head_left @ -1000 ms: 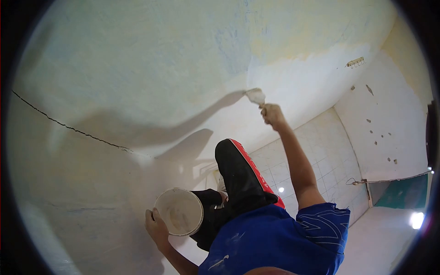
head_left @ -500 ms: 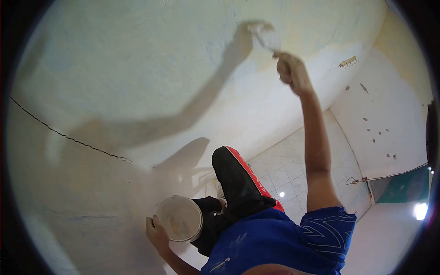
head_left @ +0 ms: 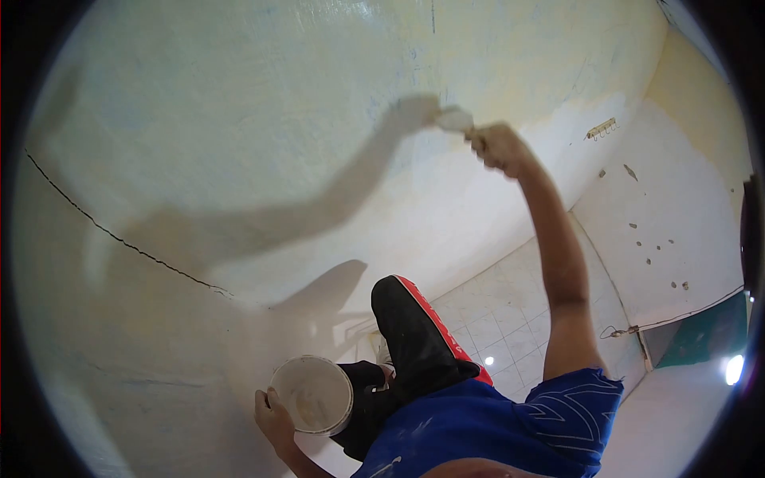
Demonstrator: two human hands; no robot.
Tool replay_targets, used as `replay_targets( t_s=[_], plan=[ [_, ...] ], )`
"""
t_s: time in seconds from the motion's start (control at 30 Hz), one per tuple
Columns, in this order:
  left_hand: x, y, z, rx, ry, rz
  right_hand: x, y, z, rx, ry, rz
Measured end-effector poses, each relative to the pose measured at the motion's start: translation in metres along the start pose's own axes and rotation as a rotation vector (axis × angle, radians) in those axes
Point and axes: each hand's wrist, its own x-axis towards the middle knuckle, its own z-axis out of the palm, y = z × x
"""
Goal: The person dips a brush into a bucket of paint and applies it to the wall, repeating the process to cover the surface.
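Note:
My right hand (head_left: 502, 150) is raised against the wall (head_left: 263, 119), its fingers wrapped round the handle of a putty knife. The whitish, flat blade of the putty knife (head_left: 455, 120) is right at the wall, beside the hand's shadow. Low on the left, my left hand (head_left: 275, 418) grips a white plastic bucket (head_left: 312, 396) by its side, with the thumb at the rim. Pale residue coats the bucket's inside, and its open top faces me. The bucket sits close against my black trouser leg.
A long crack (head_left: 131, 245) runs across the wall at left. A small hook rack (head_left: 602, 129) hangs near the corner at right. The adjoining wall (head_left: 677, 191) has several chipped spots. Pale floor tiles (head_left: 506, 319) lie beyond my knee (head_left: 398, 307).
My right hand has come down along the wall with the putty knife, whose blade now shows flatter. The left hand still holds the bucket, slightly lower in view.

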Motion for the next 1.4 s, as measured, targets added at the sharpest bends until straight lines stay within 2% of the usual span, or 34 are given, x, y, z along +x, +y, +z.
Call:
replay_targets(
  t_s=[0.03, 0.07, 0.13, 0.2, 0.23, 0.3, 0.33, 0.37, 0.43, 0.47, 0.6, 0.67, 0.7, 0.77, 0.8, 0.83, 0.87, 0.9, 0.97, 1.0, 1.1, 1.13, 1.2, 1.23, 1.27, 1.3, 1.33, 1.37, 1.4],
  plan=[
    [0.001, -0.001, 0.000, 0.000, -0.002, 0.003, -0.001, -0.035, -0.004, -0.137, -0.038, -0.127],
    [0.001, 0.000, 0.000, 0.016, 0.007, 0.015, -0.004, -0.067, -0.008, 0.054, -0.033, -0.071],
    [0.002, -0.002, 0.000, 0.036, 0.012, 0.029, -0.020, -0.120, -0.008, 0.091, 0.014, -0.191],
    [0.004, -0.005, 0.000, 0.008, -0.006, 0.011, -0.013, -0.136, -0.016, 0.141, -0.023, -0.345],
    [0.004, -0.007, 0.000, 0.010, -0.007, 0.014, -0.012, -0.130, -0.014, 0.143, -0.020, -0.345],
    [0.005, -0.011, 0.001, 0.025, 0.003, 0.009, 0.002, -0.094, -0.003, 0.144, 0.026, -0.546],
    [0.004, -0.013, 0.000, 0.021, 0.007, 0.010, 0.027, -0.045, -0.004, 0.099, -0.045, -0.725],
    [0.004, -0.015, 0.000, 0.016, 0.009, 0.014, 0.027, -0.012, 0.013, 0.075, 0.013, -0.708],
    [0.002, -0.015, -0.001, 0.003, 0.019, 0.014, 0.009, 0.046, 0.038, 0.360, -0.038, -0.392],
    [0.001, -0.013, -0.002, 0.006, 0.022, 0.020, 0.001, 0.067, 0.046, 0.443, 0.000, -0.128],
    [-0.002, -0.013, -0.006, -0.014, 0.019, 0.041, -0.022, 0.155, 0.053, 0.372, -0.062, 0.294],
    [-0.001, -0.010, -0.007, -0.007, 0.022, 0.028, -0.018, 0.144, 0.050, 0.295, -0.033, 0.356],
    [-0.001, -0.009, -0.006, 0.005, 0.022, 0.010, -0.013, 0.137, 0.046, 0.220, -0.005, 0.425],
    [0.000, -0.012, -0.006, 0.005, 0.025, 0.008, 0.013, 0.109, 0.028, 0.052, -0.050, 0.204],
    [0.001, -0.014, -0.007, 0.010, 0.031, 0.008, 0.020, 0.073, 0.018, -0.373, -0.055, -0.069],
    [0.001, -0.017, -0.007, 0.014, 0.030, 0.009, 0.017, 0.015, 0.012, -0.547, -0.030, -0.101],
    [0.002, -0.020, -0.006, -0.005, 0.036, 0.033, 0.022, -0.029, 0.004, -0.373, -0.016, -0.041],
    [0.002, -0.022, -0.005, -0.024, 0.040, 0.054, 0.013, -0.080, 0.000, -0.550, 0.043, -0.153],
    [0.002, -0.020, -0.004, -0.045, 0.046, 0.053, 0.006, -0.154, -0.008, -0.149, -0.012, -0.196],
    [0.001, -0.019, -0.004, -0.067, 0.054, 0.054, 0.001, -0.179, -0.012, 0.002, -0.077, -0.229],
    [-0.001, -0.020, -0.005, -0.034, 0.056, 0.055, -0.027, -0.228, -0.008, 0.073, 0.047, -0.381],
    [-0.001, -0.019, -0.006, -0.035, 0.061, 0.057, -0.026, -0.225, -0.008, 0.075, 0.047, -0.385],
    [-0.004, -0.018, -0.009, -0.012, 0.012, 0.026, -0.016, -0.200, -0.007, 0.139, 0.047, -0.535],
    [-0.005, -0.016, -0.009, -0.010, 0.015, 0.027, 0.003, -0.172, -0.007, 0.189, 0.049, -0.428],
    [-0.006, -0.014, -0.009, -0.025, 0.013, 0.029, 0.019, -0.131, -0.003, -0.077, 0.098, -0.497],
    [-0.005, -0.013, -0.009, -0.041, 0.011, 0.031, 0.026, -0.087, 0.007, 0.009, 0.054, -0.592],
    [-0.004, -0.013, -0.010, -0.045, 0.015, 0.033, 0.024, -0.047, 0.011, 0.233, -0.061, -0.514],
    [-0.003, -0.013, -0.010, -0.034, 0.007, 0.014, 0.015, -0.024, 0.020, 0.260, -0.015, -0.291],
    [-0.003, -0.014, -0.009, -0.022, -0.004, -0.007, 0.002, 0.001, 0.027, 0.289, -0.018, -0.202]
  ],
)
